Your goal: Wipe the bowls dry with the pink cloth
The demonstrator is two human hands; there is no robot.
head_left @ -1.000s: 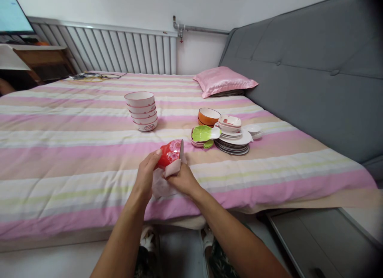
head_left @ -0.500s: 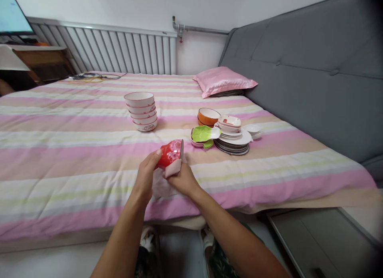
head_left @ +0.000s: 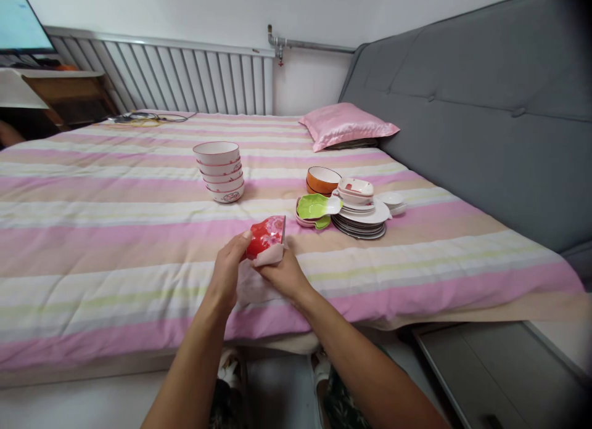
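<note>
A red bowl [head_left: 267, 235] with a pink flower pattern is held up on its side over the near part of the bed, its rim facing right. My left hand [head_left: 230, 261] is closed on the bowl's base end, thumb on top. My right hand [head_left: 285, 273] grips a pale pink cloth [head_left: 269, 255] and presses it against the underside of the bowl near the rim. Part of the cloth hangs below between my hands. The fingers under the bowl are hidden.
On the striped bed [head_left: 139, 250], a stack of white bowls [head_left: 219, 171] stands left of centre. Orange bowls [head_left: 322, 180], green leaf-shaped dishes [head_left: 315, 207], a small square dish [head_left: 355, 187] and stacked plates [head_left: 359, 227] sit to the right. A pink pillow [head_left: 349, 126] lies behind them.
The bowl has turned slightly, so less of its rim opening shows. My right hand and the cloth have shifted a little along its underside. The dishes on the bed stay put.
</note>
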